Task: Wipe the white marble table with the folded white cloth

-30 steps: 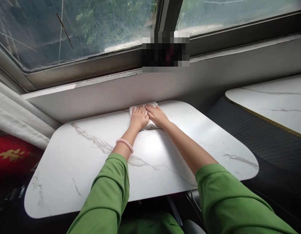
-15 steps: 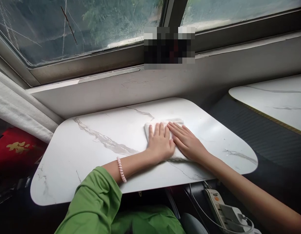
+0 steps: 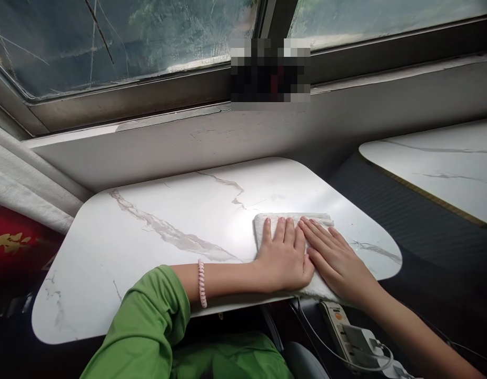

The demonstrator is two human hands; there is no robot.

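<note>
A folded white cloth [image 3: 262, 226] lies on the marble-patterned white tabletop [image 3: 148, 289], close to its front right edge. My left hand [image 3: 285, 258] rests flat on the cloth's left part, fingers stretched out and pointing away from me. Beside it, my right hand [image 3: 334, 258] presses flat on the right part, its fingers straight and angled to the left. The fingertips of both hands nearly meet near the cloth's far side. Much of the cloth is hidden beneath the palms. A pink coiled band [image 3: 202, 283] circles my left wrist.
Below the front edge sits a power strip [image 3: 338, 326] with a charger and white cable. A wall and window [image 3: 168, 42] run behind the table. White curtain [image 3: 26, 168] and a red item [image 3: 22, 242] are at left; a second tabletop [image 3: 444, 163] is at right.
Both hands have slid the cloth to the right and nearer to me, up to the front edge. The view has shifted slightly.
</note>
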